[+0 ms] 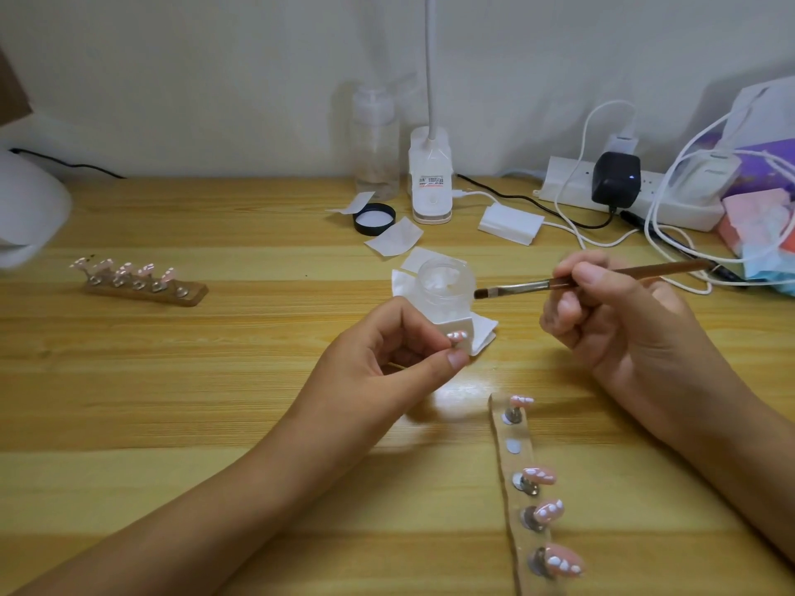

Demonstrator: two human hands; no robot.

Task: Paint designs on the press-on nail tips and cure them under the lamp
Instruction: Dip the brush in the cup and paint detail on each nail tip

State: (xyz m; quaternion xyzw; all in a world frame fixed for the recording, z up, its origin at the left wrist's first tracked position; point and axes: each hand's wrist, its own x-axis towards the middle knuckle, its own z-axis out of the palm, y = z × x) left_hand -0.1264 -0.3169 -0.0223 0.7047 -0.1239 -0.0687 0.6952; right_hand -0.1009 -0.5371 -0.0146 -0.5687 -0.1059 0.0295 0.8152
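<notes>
My left hand pinches a pink nail tip with white dots between thumb and fingers at the table's middle. My right hand grips a brown flat brush; its bristles point left, level with an open clear jar of white gel. A wooden holder strip at the lower right carries several pink tips with white dots and has one bare magnet spot. A second wooden holder with several pink tips lies at the left. The white curing lamp sits at the far left edge.
White wipes and a black jar lid lie behind the jar. A clear bottle and a white desk lamp base stand at the wall. A power strip, chargers and cables crowd the right rear, with pink boxes.
</notes>
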